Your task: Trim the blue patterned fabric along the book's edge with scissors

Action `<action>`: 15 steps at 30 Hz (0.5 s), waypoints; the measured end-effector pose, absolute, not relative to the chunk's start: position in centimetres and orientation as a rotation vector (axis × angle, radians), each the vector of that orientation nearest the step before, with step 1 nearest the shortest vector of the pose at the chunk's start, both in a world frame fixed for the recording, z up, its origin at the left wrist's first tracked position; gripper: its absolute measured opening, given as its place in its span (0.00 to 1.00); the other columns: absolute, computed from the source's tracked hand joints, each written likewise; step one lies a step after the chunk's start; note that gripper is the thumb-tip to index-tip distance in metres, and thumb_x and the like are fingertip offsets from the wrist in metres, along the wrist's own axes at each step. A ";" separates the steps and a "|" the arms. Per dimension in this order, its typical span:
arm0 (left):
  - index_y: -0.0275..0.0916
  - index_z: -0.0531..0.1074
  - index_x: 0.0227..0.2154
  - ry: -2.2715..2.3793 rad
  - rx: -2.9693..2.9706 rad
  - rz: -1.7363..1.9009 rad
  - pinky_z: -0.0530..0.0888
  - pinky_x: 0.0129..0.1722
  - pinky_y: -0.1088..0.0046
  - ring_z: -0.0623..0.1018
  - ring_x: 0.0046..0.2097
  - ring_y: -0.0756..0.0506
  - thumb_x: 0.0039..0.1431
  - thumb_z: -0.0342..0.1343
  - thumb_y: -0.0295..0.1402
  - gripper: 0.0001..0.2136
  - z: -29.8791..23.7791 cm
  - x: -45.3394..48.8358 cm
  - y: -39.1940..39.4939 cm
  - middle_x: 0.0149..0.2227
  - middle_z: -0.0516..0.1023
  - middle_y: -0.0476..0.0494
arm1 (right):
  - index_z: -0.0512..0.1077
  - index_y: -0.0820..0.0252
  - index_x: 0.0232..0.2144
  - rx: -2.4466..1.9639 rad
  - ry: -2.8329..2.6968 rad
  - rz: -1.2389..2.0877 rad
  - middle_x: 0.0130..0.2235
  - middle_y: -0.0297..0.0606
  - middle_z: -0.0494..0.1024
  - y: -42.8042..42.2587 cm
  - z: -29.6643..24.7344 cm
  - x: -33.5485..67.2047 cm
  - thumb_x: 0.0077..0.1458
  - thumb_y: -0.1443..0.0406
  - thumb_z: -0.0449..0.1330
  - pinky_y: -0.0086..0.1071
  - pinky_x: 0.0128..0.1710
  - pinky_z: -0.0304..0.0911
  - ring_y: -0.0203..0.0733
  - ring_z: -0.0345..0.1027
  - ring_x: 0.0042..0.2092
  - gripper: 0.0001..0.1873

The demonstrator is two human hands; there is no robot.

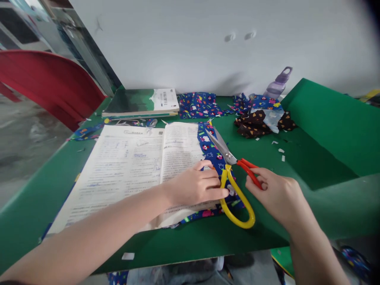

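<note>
An open book (127,166) lies on the green table (297,166), on top of a blue printed cloth (210,150) whose edge shows along the book's right side. Scissors (234,174) with a yellow loop handle and a red handle rest on that cloth, blades pointing away from me. My left hand (194,184) lies curled on the book's right page, fingertips touching the yellow handle. My right hand (276,196) is to the right, its fingers pinched on the red handle.
A closed book (141,103) lies at the back. More blue printed cloth (197,105), dark brown cloth pieces (255,124) and a purple bottle (277,85) sit by the wall. A raised green board (335,122) stands at the right. A red chair (50,85) is at the left.
</note>
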State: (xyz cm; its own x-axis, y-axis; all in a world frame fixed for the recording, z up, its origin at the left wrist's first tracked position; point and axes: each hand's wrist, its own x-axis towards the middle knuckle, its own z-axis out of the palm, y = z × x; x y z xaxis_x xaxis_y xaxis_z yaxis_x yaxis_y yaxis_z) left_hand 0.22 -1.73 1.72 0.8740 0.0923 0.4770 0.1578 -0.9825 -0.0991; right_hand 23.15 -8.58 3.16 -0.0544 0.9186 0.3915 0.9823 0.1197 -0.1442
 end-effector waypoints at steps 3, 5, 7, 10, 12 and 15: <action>0.44 0.68 0.41 -0.202 -2.936 -0.734 0.59 0.51 0.63 0.71 0.40 0.48 0.64 0.45 0.25 0.10 1.9 0.0 -1.7 0.34 0.76 0.49 | 0.70 0.60 0.32 -1.857 -2.032 -0.261 0.19 0.29 0.70 -8.7 3.6 23.7 0.50 0.62 0.55 0.28 0.22 0.53 0.33 0.63 0.21 0.08; 0.44 0.67 0.43 -0.183 -2.960 -0.759 0.59 0.51 0.64 0.71 0.43 0.48 0.64 0.45 0.28 0.09 2.0 0.0 -1.8 0.37 0.76 0.48 | 0.69 0.61 0.32 -1.877 -2.025 -0.258 0.20 0.30 0.71 -8.9 3.8 23.8 0.51 0.61 0.55 0.29 0.23 0.54 0.34 0.64 0.21 0.09; 0.44 0.66 0.44 -0.135 -2.994 -0.771 0.59 0.51 0.64 0.70 0.45 0.47 0.65 0.46 0.34 0.08 2.0 0.0 -1.8 0.38 0.76 0.47 | 0.69 0.60 0.32 -1.908 -1.999 -0.207 0.21 0.31 0.71 -9.2 4.1 23.6 0.51 0.57 0.54 0.29 0.22 0.54 0.35 0.63 0.21 0.12; 0.42 0.65 0.45 -0.103 -3.056 -0.747 0.59 0.51 0.64 0.69 0.46 0.45 0.65 0.44 0.42 0.12 1.9 0.1 -1.6 0.38 0.75 0.46 | 0.68 0.58 0.35 -2.030 -1.936 -0.033 0.21 0.30 0.70 -9.6 4.4 22.9 0.48 0.46 0.55 0.30 0.21 0.55 0.36 0.63 0.21 0.23; 0.40 0.63 0.47 -0.125 -3.093 -0.735 0.61 0.50 0.65 0.67 0.47 0.44 0.65 0.43 0.43 0.15 1.7 0.2 -1.5 0.40 0.74 0.44 | 0.66 0.56 0.36 -2.119 -1.874 0.085 0.22 0.30 0.70 -9.8 4.5 22.4 0.44 0.41 0.55 0.31 0.22 0.56 0.38 0.64 0.23 0.28; 0.37 0.62 0.49 -0.106 -3.100 -0.733 0.62 0.49 0.66 0.66 0.49 0.44 0.65 0.43 0.41 0.15 1.6 0.3 -1.5 0.41 0.73 0.42 | 0.64 0.56 0.41 -2.140 -1.844 0.144 0.29 0.35 0.73 -10.0 4.5 21.8 0.42 0.41 0.56 0.34 0.26 0.61 0.42 0.67 0.28 0.31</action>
State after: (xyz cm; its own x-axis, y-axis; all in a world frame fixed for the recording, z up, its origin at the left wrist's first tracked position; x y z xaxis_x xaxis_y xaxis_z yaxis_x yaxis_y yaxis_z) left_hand 0.29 -1.51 1.58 0.8921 0.0749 0.4457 0.0542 -0.9968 0.0592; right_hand 21.84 -9.97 4.50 0.1655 0.9782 0.1256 0.9467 -0.1219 -0.2981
